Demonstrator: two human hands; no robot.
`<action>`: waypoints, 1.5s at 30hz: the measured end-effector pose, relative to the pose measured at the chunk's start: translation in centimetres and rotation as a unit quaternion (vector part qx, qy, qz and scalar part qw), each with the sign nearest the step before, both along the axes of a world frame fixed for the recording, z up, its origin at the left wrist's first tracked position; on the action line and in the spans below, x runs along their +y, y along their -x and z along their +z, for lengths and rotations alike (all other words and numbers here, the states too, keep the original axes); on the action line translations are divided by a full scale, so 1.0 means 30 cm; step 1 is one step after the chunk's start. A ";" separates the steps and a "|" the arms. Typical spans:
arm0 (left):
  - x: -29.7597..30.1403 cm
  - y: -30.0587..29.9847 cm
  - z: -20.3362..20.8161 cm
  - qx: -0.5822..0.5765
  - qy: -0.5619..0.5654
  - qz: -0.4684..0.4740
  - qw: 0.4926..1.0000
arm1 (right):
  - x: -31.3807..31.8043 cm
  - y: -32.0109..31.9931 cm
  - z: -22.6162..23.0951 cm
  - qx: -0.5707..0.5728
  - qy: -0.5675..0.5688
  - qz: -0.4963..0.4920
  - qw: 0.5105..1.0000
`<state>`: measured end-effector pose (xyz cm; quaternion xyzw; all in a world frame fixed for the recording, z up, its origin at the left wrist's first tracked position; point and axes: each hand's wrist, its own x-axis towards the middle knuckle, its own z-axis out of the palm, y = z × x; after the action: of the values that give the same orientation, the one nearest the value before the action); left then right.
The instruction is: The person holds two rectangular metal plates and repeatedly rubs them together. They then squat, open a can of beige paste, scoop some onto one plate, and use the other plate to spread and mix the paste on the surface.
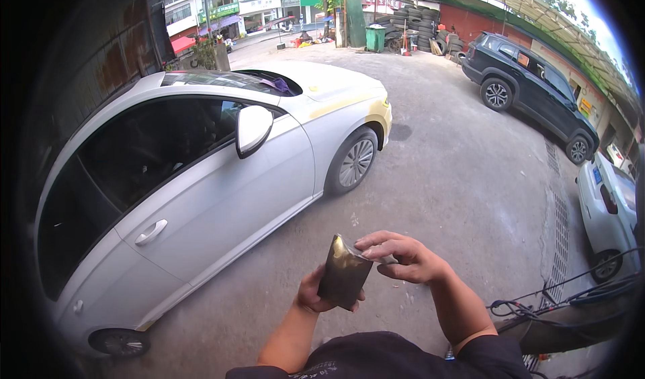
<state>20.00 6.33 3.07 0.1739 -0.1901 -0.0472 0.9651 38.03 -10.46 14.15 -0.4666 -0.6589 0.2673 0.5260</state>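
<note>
In my left hand [313, 292] is a dark, flat rectangular piece that looks like sandpaper [344, 277], with a yellowish, dusty patch at its upper end. The fingers wrap behind it, and their tips show at its lower right edge. My right hand [402, 255] reaches in from the right, its fingertips at the upper right corner of the piece. Its fingers are stretched out, with the thumb apart below them. To the left stands a white car [222, 191] with yellowish patches on its front fender [346, 110].
Dark cables [531, 306] run across the lower right, by a drain grating [559, 238]. A dark SUV [531, 77] and another light-coloured car [605, 198] stand on the right. At the back are stacked tyres [420, 26] and a green bin [375, 38]. Concrete ground [443, 177] lies between the cars.
</note>
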 end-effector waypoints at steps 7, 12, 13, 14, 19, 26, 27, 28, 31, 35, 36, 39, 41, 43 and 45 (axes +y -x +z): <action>-0.047 -0.058 0.043 0.122 -0.082 0.285 0.947 | 0.068 0.028 0.016 -0.160 0.035 -0.353 0.921; -0.033 -0.080 0.012 0.133 -0.205 0.446 0.861 | 0.079 0.166 -0.041 -0.236 0.130 -0.203 0.941; -0.030 -0.077 0.003 0.129 -0.228 0.480 0.837 | 0.080 0.171 -0.057 -0.240 0.099 -0.243 0.935; -0.026 -0.067 -0.005 0.122 -0.219 0.444 0.860 | 0.078 0.155 -0.062 -0.244 0.086 -0.271 0.927; -0.041 -0.082 -0.012 0.101 -0.268 0.472 0.834 | 0.084 0.134 -0.042 -0.193 0.006 -0.221 0.956; 0.038 0.022 0.017 0.084 -0.006 0.077 0.993 | -0.022 0.100 0.060 -0.293 -0.059 -0.172 0.939; 0.039 0.028 0.014 0.073 0.014 0.060 0.995 | -0.022 0.081 0.051 -0.293 -0.067 -0.142 0.943; 0.040 0.030 0.011 0.049 0.027 0.036 0.998 | -0.016 0.057 0.036 -0.281 -0.069 -0.129 0.948; 0.025 0.019 0.008 0.017 0.036 -0.005 0.999 | 0.013 0.009 -0.022 -0.231 -0.078 -0.115 0.963; 0.006 0.007 0.041 0.030 0.019 0.015 0.999 | -0.013 -0.043 -0.061 -0.196 -0.078 -0.148 0.966; 0.006 0.007 0.054 0.025 0.002 0.052 0.998 | -0.040 -0.053 -0.065 -0.187 -0.080 -0.160 0.966; 0.026 0.001 0.095 0.030 -0.100 0.188 0.977 | -0.115 -0.025 -0.113 0.153 -0.031 -0.150 0.976; 0.020 -0.012 0.106 0.067 -0.128 0.271 0.952 | -0.140 0.028 -0.164 0.358 0.019 -0.095 0.929; 0.005 -0.033 0.105 0.044 -0.156 0.297 0.941 | -0.111 0.065 -0.207 0.322 0.127 -0.115 0.931; -0.016 -0.048 0.094 0.035 -0.160 0.319 0.933 | -0.071 0.062 -0.206 0.313 0.151 -0.134 0.928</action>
<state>21.45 5.86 5.89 0.3760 -0.0810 0.2274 0.8946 36.16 -12.60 7.97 -0.5168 -0.3446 0.4229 0.6598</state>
